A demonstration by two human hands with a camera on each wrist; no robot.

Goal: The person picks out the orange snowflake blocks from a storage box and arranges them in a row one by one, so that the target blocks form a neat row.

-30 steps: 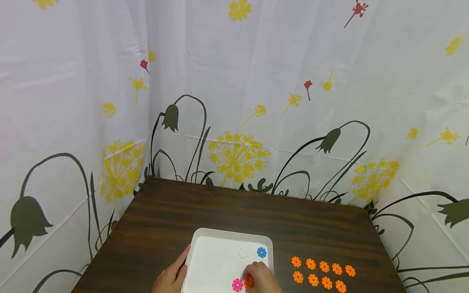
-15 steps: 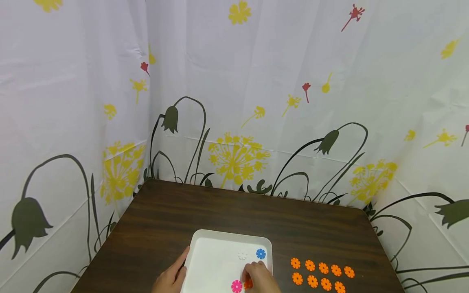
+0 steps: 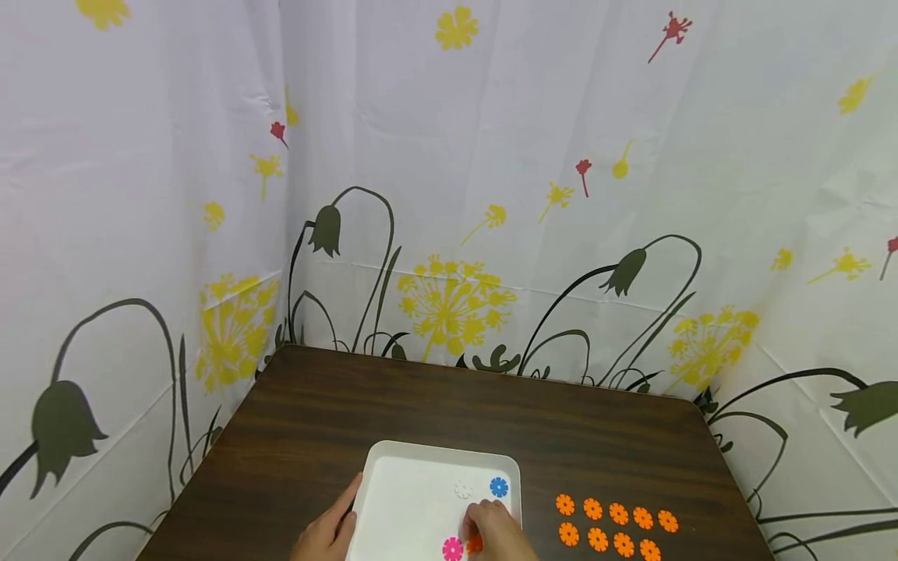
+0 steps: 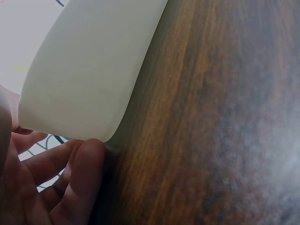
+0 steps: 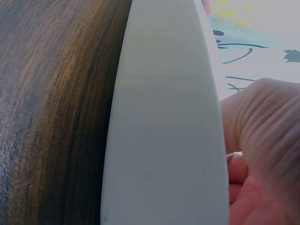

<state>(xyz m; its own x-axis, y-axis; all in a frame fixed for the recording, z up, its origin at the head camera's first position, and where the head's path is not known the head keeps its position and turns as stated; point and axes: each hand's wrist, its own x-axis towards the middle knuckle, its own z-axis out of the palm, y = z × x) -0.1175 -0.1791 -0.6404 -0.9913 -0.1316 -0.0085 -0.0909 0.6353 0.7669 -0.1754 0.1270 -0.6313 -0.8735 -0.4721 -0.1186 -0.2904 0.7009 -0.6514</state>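
A white tray lies on the table, its near end cut off by the head view's bottom edge. My left hand holds the tray's left side; in the left wrist view its fingers touch a corner of the outer wall. Inside the tray, my right hand has curled fingers on an orange notched interlocking disc, which they partly cover. Left of it lies a pink disc, close beside. Towards the back right are a blue disc and a white disc, faint against the tray.
Several orange discs lie flat in two rows on the dark wooden table, right of the tray. Behind and on both sides hangs a white curtain printed with flowers. The right wrist view is mostly filled by the tray's outer wall.
The head view has shifted slightly. Both hands keep their places at the tray, and the discs have not visibly moved.
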